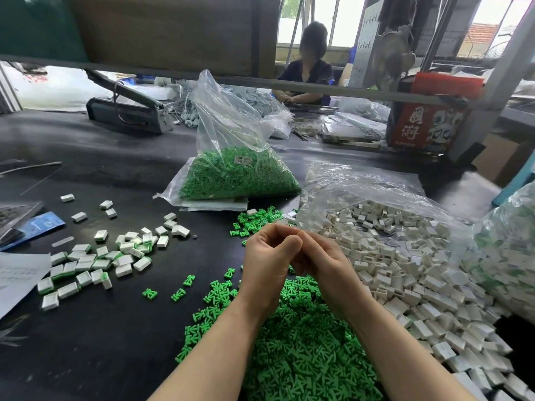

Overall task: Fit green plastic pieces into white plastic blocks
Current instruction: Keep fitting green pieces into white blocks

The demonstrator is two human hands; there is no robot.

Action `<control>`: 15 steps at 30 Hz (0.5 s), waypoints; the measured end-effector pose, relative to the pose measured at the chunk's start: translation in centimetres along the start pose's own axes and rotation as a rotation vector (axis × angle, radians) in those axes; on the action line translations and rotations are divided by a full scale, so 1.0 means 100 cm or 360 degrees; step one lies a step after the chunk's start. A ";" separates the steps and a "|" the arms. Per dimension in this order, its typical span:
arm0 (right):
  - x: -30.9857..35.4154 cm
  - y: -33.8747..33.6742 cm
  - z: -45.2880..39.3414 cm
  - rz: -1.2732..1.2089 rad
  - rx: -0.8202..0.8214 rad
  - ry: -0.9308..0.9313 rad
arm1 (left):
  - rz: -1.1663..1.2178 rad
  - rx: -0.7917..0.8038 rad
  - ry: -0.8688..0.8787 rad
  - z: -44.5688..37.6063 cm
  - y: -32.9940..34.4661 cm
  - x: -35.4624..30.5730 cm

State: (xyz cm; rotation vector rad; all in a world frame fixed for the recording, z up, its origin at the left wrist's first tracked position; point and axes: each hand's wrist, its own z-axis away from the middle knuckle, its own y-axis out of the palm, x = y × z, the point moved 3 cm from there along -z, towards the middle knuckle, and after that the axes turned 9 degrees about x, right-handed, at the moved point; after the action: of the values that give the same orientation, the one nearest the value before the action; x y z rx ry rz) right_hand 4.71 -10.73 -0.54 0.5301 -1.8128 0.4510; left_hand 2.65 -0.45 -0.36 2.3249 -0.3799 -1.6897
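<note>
Curling together, left hand (pixel 267 266) and right hand (pixel 324 263) meet above loose green pieces (pixel 301 348); anything held is hidden. White blocks (pixel 405 273) spill right; fitted blocks (pixel 95 261) lie left.

Loose green pieces (pixel 304 351) are piling up at 6 o'clock on the tabletop (pixel 121 342), with a smaller scatter (pixel 254 221) sitting dead centre. White blocks (pixel 405 270) are spilling out of a clear bag at 3 o'clock. Finished blocks with green showing (pixel 95 261) are lying scattered at 9 o'clock. A sealed bag of green pieces (pixel 231 175) is standing at 12.
</note>
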 end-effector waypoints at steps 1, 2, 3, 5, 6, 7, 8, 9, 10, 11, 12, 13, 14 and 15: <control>0.000 0.000 0.000 -0.0001 -0.0001 0.0001 | 0.0002 -0.0002 -0.0002 0.000 0.000 0.001; 0.000 0.000 0.000 -0.0010 0.0000 0.0002 | 0.0003 -0.0003 -0.0004 -0.001 0.000 0.001; 0.000 0.000 0.000 -0.0021 0.0006 0.0003 | 0.0004 -0.0003 -0.0005 -0.001 0.000 0.001; 0.000 0.000 0.000 -0.0030 0.0016 0.0012 | 0.0007 -0.0003 -0.0005 -0.001 0.000 0.002; 0.000 0.000 0.000 -0.0030 0.0014 0.0017 | 0.0010 0.0000 -0.0006 -0.001 0.000 0.002; 0.000 0.000 0.000 -0.0031 0.0009 0.0019 | 0.0013 0.0004 -0.0008 -0.001 0.000 0.002; 0.000 0.000 0.000 -0.0027 0.0002 0.0019 | 0.0018 0.0008 -0.0008 -0.001 0.000 0.002; 0.001 0.000 0.000 -0.0010 -0.0006 0.0020 | 0.0025 0.0012 -0.0005 -0.001 0.000 0.002; 0.001 0.000 0.000 0.0006 -0.0010 0.0022 | 0.0032 0.0014 -0.0001 -0.001 0.000 0.003; 0.001 0.000 0.000 0.0004 -0.0009 0.0026 | 0.0032 0.0016 0.0003 -0.002 0.000 0.002; 0.001 0.001 0.000 -0.0026 -0.0004 0.0038 | 0.0026 0.0021 0.0005 -0.002 0.000 0.002; 0.001 0.002 0.000 -0.0067 0.0004 0.0052 | 0.0019 0.0026 0.0003 -0.002 -0.001 0.002; 0.001 0.002 0.000 -0.0106 0.0010 0.0060 | 0.0016 0.0027 -0.0003 -0.003 -0.001 0.002; 0.002 0.002 -0.001 -0.0142 0.0007 0.0059 | 0.0021 0.0027 -0.0010 -0.003 -0.001 0.001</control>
State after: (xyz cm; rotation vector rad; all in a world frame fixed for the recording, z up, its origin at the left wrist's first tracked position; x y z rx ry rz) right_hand 4.60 -10.52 -0.38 0.5998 -1.7451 0.4015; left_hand 3.00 -0.35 -0.43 2.3243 -0.4112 -1.6947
